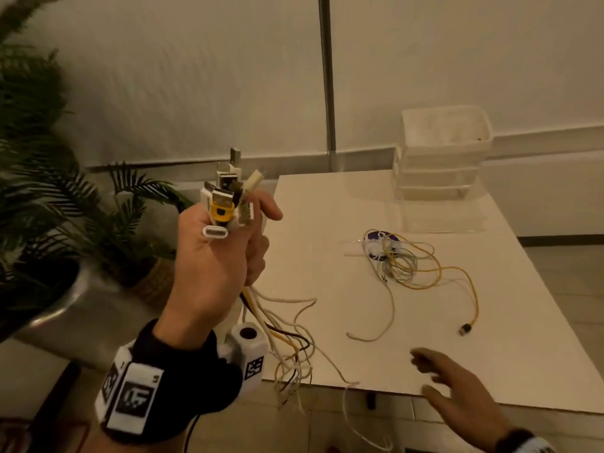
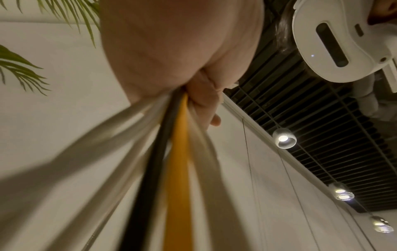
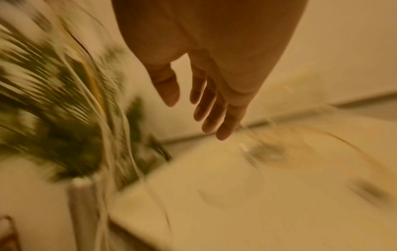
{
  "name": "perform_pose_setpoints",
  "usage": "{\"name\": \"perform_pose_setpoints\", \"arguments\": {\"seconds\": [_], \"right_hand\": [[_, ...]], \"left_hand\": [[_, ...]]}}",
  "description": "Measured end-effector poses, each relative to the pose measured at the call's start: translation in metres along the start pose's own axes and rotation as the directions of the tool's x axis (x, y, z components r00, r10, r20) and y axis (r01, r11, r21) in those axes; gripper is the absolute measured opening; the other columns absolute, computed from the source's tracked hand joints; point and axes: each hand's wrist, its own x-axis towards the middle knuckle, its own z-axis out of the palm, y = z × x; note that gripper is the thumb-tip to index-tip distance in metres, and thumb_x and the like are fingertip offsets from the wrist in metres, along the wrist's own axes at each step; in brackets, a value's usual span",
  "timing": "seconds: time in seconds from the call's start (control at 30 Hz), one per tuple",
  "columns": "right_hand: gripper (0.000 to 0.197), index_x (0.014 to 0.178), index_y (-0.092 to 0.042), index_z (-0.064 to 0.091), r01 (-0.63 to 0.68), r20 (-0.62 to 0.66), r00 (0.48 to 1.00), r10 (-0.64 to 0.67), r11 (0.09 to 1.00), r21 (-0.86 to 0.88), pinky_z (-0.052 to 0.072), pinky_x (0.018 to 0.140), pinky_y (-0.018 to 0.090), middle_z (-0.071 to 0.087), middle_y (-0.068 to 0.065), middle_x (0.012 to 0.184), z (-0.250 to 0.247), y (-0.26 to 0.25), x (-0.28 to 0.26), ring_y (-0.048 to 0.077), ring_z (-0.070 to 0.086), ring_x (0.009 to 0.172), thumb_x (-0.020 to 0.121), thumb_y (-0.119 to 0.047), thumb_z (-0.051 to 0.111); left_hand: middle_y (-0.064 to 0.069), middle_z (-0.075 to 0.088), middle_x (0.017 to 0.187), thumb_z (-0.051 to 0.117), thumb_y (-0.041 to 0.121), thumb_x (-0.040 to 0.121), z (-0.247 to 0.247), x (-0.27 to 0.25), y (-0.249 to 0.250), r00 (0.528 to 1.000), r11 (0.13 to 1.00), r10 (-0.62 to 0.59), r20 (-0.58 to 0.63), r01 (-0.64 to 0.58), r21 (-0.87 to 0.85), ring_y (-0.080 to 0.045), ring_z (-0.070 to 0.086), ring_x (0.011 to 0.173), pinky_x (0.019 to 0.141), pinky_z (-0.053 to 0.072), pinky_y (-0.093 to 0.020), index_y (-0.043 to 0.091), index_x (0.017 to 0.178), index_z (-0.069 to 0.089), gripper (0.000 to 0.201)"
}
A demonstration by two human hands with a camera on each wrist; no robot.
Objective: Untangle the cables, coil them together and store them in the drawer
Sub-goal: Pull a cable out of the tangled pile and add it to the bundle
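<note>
My left hand [image 1: 225,243] is raised left of the white table [image 1: 327,322] and grips a bundle of cables just below their plugs [image 1: 225,197], white, yellow and black. The cable strands [image 1: 291,341] hang down past the table's front left corner; in the left wrist view they [image 2: 176,152] run out of the fist [image 2: 201,95]. A tangle of white and yellow cables [image 1: 402,259] lies in the middle of the table. My right hand [image 1: 451,384] hovers open over the table's front edge, fingers spread and blurred; the right wrist view shows its straight fingers [image 3: 214,108].
A white stack of plastic drawers [image 1: 441,155] stands at the table's far right corner. Potted palm plants [image 1: 49,191] fill the left side, beside the table. A yellow cable's dark plug [image 1: 465,329] lies on the table near the right hand.
</note>
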Motion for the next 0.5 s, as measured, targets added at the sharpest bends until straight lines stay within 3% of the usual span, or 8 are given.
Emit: {"name": "perform_pose_setpoints", "arguments": {"seconds": [0.03, 0.1, 0.17, 0.2, 0.27, 0.33, 0.43, 0.5], "right_hand": [[0.067, 0.125, -0.062, 0.038, 0.124, 0.024, 0.992, -0.124, 0.992, 0.030, 0.045, 0.102, 0.026, 0.056, -0.023, 0.128, 0.002, -0.043, 0.009, -0.012, 0.052, 0.114, 0.083, -0.021, 0.069], [0.079, 0.141, -0.046, 0.024, 0.297, 0.130, 0.936, -0.328, 0.932, 0.208, 0.037, 0.106, 0.016, 0.045, -0.028, 0.138, 0.011, -0.107, 0.020, -0.010, 0.044, 0.126, 0.080, -0.036, 0.073], [0.087, 0.143, -0.042, 0.023, 0.333, 0.216, 0.885, -0.412, 0.885, 0.325, 0.036, 0.105, 0.013, 0.046, -0.025, 0.137, 0.017, -0.162, 0.027, -0.008, 0.044, 0.127, 0.075, -0.037, 0.079], [0.080, 0.139, -0.040, 0.031, 0.365, 0.250, 0.855, -0.453, 0.871, 0.330, 0.041, 0.103, 0.017, 0.053, -0.021, 0.130, 0.023, -0.179, 0.030, -0.004, 0.051, 0.121, 0.075, -0.036, 0.079], [0.041, 0.114, -0.028, 0.054, 0.412, 0.328, 0.816, -0.476, 0.877, 0.248, 0.051, 0.088, 0.037, 0.066, -0.006, 0.104, 0.037, -0.188, 0.039, 0.010, 0.063, 0.094, 0.080, -0.034, 0.075], [0.013, 0.090, -0.019, 0.058, 0.414, 0.411, 0.793, -0.450, 0.893, 0.178, 0.054, 0.075, 0.039, 0.067, 0.004, 0.082, 0.047, -0.177, 0.044, 0.015, 0.063, 0.072, 0.087, -0.028, 0.067], [0.025, 0.081, -0.009, 0.061, 0.321, 0.434, 0.826, -0.360, 0.933, 0.162, 0.051, 0.064, 0.024, 0.063, 0.000, 0.061, 0.063, -0.150, 0.047, 0.011, 0.061, 0.056, 0.092, -0.031, 0.058], [0.031, 0.073, -0.010, 0.058, 0.316, 0.401, 0.848, -0.347, 0.938, 0.143, 0.049, 0.061, 0.027, 0.061, 0.000, 0.058, 0.074, -0.130, 0.049, 0.010, 0.058, 0.054, 0.091, -0.036, 0.058]], "left_hand": [[0.001, 0.026, 0.050, 0.050, 0.037, 0.090, 0.004, -0.001, 0.000, 1.000, 1.000, -0.005, 0.017, 0.006, -0.024, -0.008, 0.020, 0.037, 0.040, 0.022, -0.014, 0.015, 0.079, 0.063, 0.028], [0.003, 0.028, 0.050, 0.049, 0.036, 0.091, 0.015, -0.003, -0.001, 0.998, 0.999, -0.006, 0.056, 0.009, -0.045, -0.007, 0.020, 0.037, 0.039, 0.023, -0.014, 0.016, 0.079, 0.063, 0.028], [0.005, 0.028, 0.049, 0.049, 0.035, 0.092, 0.025, -0.006, -0.004, 0.997, 0.997, 0.000, 0.079, 0.006, -0.071, -0.007, 0.021, 0.037, 0.039, 0.022, -0.015, 0.014, 0.079, 0.061, 0.027], [0.006, 0.028, 0.049, 0.049, 0.035, 0.091, 0.029, -0.007, -0.005, 0.997, 0.996, -0.002, 0.078, 0.008, -0.085, -0.007, 0.021, 0.036, 0.039, 0.022, -0.015, 0.015, 0.078, 0.061, 0.027], [0.007, 0.029, 0.048, 0.049, 0.034, 0.093, 0.031, -0.009, -0.006, 0.998, 0.995, 0.009, 0.054, -0.004, -0.102, -0.006, 0.021, 0.036, 0.039, 0.022, -0.015, 0.016, 0.076, 0.061, 0.027], [0.006, 0.029, 0.048, 0.049, 0.035, 0.097, 0.026, -0.010, -0.006, 1.000, 0.994, 0.022, 0.018, -0.019, -0.110, -0.006, 0.021, 0.035, 0.039, 0.023, -0.014, 0.017, 0.073, 0.059, 0.032], [0.000, 0.023, 0.049, 0.050, 0.046, 0.088, 0.017, -0.015, -0.004, 1.000, 0.990, -0.008, -0.023, 0.005, -0.139, -0.006, 0.020, 0.036, 0.038, 0.022, -0.014, 0.017, 0.070, 0.056, 0.034], [-0.001, 0.021, 0.049, 0.050, 0.047, 0.084, 0.015, -0.018, 0.003, 0.998, 0.985, -0.003, -0.058, -0.007, -0.171, -0.007, 0.019, 0.036, 0.038, 0.021, -0.014, 0.016, 0.070, 0.053, 0.034]]}}
